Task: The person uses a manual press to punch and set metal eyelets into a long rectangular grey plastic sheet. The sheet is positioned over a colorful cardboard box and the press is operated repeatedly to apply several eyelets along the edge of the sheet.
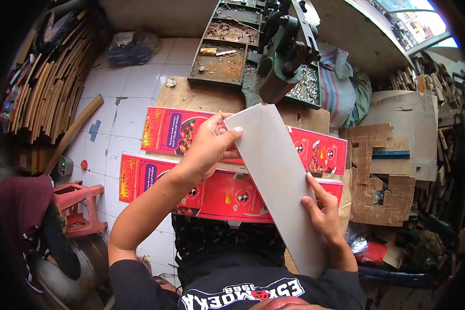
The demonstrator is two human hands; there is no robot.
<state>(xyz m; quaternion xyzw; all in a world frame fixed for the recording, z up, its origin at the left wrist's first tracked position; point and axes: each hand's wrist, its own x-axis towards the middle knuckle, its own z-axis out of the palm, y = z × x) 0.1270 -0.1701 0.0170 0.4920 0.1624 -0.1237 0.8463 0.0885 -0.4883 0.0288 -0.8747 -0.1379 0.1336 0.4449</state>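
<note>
A long, pale grey flat panel (276, 170) lies aslant in front of me, its far corner beneath the head of a dark green press (280, 82). My left hand (212, 144) pinches the panel's far left edge, thumb on top. Lower down, my right hand (323, 209) grips the opposite long edge with its thumb on the face. Below the panel are two groups of red printed panels, a farther stack (165, 132) and a nearer stack (222, 199), partly covered by my left arm and the grey panel.
Beside the press sit a compartment tray (219, 64) with small bits and a tray of metal rings (306, 85). Cut cardboard (380, 175) leans at right. Stacked boards (57, 88) and a red plastic stool (80, 206) stand left, near another person's dark sleeve (62, 243).
</note>
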